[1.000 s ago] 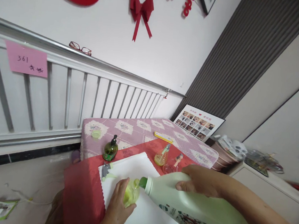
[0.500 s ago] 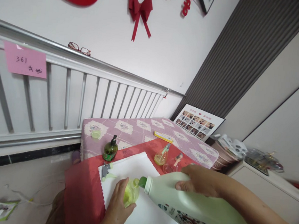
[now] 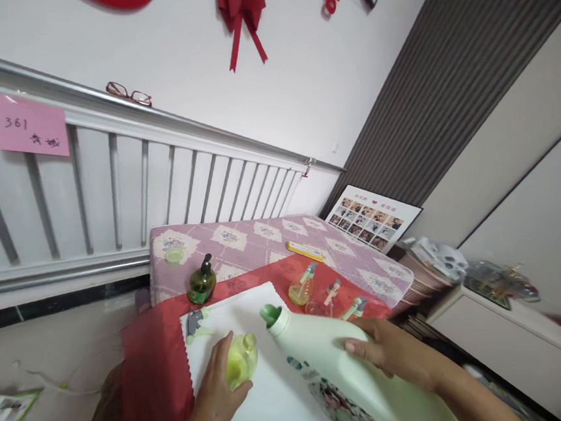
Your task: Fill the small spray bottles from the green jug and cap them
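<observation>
My left hand is wrapped round a small clear bottle of yellow-green liquid, its mouth uncapped. In my right hand is a large pale green detergent jug, tilted with its green spout up and to the left. The spout is apart from the small bottle's mouth and a little above it. Beneath both lies a white sheet. A grey and green spray head rests on the sheet's left corner. Part of the jug runs out of view at the bottom.
A dark green pump bottle stands behind the sheet on the red cloth. Several spray bottles, one with yellow liquid, stand at the right. Farther back are a yellow box and a pale green lid.
The jug's spout has lifted away from the small bottle's mouth and tipped up. My left hand still holds the small bottle. The view has shifted slightly.
</observation>
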`<move>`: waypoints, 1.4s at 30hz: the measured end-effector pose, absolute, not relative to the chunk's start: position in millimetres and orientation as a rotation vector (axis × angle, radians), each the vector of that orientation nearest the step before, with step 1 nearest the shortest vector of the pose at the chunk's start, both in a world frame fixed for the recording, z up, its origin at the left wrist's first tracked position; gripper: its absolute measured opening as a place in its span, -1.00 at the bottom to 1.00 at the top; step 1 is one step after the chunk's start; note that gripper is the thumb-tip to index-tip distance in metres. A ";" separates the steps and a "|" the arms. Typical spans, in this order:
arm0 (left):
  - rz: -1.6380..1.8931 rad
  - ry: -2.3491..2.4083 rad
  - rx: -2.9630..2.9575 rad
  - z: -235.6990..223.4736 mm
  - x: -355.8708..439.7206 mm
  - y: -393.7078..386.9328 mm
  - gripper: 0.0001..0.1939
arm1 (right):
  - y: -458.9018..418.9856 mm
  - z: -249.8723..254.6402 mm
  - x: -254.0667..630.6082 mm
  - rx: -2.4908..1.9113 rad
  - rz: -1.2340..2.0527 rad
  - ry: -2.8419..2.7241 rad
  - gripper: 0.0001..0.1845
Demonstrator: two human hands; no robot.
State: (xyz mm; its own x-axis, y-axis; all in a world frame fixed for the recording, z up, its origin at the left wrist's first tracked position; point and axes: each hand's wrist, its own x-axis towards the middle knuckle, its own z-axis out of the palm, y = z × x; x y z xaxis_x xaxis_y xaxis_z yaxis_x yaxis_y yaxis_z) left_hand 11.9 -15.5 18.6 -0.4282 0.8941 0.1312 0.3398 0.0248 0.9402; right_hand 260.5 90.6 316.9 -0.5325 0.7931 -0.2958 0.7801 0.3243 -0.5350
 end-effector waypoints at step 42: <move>1.184 1.963 1.217 -0.7 1.2 -20.4 0.31 | 115.4 105.2 233.7 -1.361 0.635 -1.355 -0.56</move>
State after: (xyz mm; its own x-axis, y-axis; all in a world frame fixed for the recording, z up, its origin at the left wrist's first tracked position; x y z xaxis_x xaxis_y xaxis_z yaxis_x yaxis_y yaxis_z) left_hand 1.2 -20.4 -0.7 -0.4467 0.8947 0.0034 0.4205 0.2066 0.8834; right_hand 233.7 115.4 105.2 0.2139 0.9299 0.2992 0.3652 0.2080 -0.9074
